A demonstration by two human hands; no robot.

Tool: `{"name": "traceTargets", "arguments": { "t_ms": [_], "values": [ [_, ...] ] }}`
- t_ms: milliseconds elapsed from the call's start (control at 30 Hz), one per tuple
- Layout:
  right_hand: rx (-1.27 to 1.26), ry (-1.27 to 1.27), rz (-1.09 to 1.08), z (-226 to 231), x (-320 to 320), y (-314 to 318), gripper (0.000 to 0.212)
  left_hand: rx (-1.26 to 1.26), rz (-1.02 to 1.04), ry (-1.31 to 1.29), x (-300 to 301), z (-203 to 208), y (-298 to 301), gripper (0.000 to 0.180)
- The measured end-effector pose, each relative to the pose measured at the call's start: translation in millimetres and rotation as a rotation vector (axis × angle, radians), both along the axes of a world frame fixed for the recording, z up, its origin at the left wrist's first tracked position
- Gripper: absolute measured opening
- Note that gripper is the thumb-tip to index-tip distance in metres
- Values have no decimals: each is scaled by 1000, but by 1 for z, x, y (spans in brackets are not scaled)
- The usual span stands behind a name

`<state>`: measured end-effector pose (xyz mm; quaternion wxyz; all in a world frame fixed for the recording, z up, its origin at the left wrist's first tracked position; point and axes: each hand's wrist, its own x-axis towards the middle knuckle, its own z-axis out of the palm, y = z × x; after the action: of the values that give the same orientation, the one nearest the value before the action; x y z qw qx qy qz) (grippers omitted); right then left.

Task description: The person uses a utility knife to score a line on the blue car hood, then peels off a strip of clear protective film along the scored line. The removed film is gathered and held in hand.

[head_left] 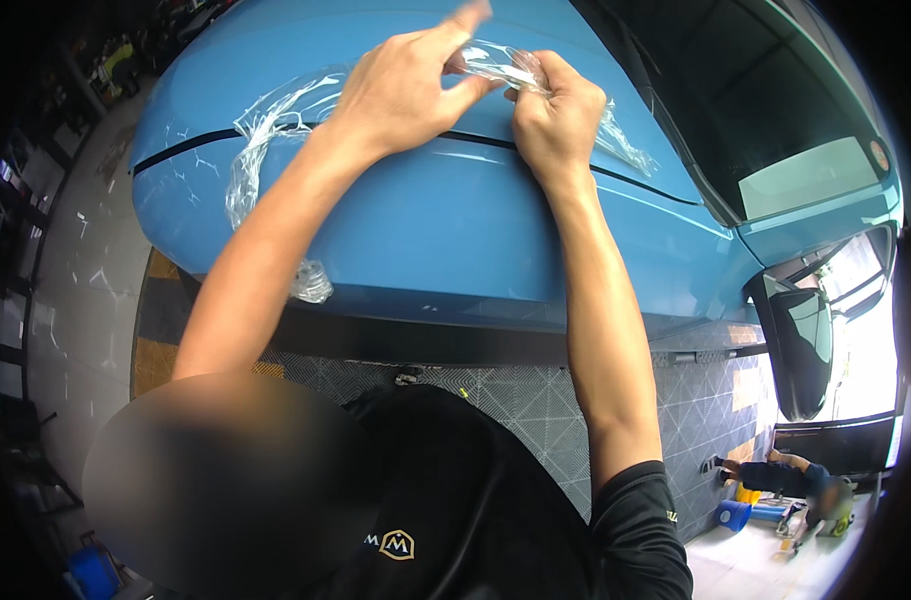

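Note:
Crumpled clear plastic film [506,68] stretches between my hands above the blue car hood [426,215]. My right hand [561,115] is closed, its fingers and thumb pinching the film. My left hand [401,95] is open beside it: the thumb points toward the film, and the blurred forefinger reaches up and away. The other left fingers are mostly hidden behind the hand. More film drapes over the hood left of my left wrist, and a loose end hangs right of my right hand. A dark seam crosses the hood beneath both hands.
A small clear plastic wad [313,282] sits at the hood's near edge. The windshield [746,100] and side mirror [796,340] are at right. Grey floor tiles [516,400] lie below. Another person [801,480] is at the far lower right near a blue bucket [734,515].

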<state>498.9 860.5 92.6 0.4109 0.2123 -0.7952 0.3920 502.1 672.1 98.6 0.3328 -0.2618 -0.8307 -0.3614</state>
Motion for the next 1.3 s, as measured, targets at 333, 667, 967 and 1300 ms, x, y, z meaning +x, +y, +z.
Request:
{"name": "traceTargets", "arguments": {
  "t_ms": [333,667,967,1300],
  "values": [
    [124,116,-171,7,16,-11,39,-293,48,-433,-38,19,-61,37],
    [685,-68,-342,59,2,-25,102,-100,38,-523,-27,17,-51,44],
    [13,-481,-242,16,14,-61,25,177,225,-385,-20,-4,-38,39],
    [-269,-199,66,-5,9,-54,21,305,45,-123,-17,-15,-39,45]
  ]
}}
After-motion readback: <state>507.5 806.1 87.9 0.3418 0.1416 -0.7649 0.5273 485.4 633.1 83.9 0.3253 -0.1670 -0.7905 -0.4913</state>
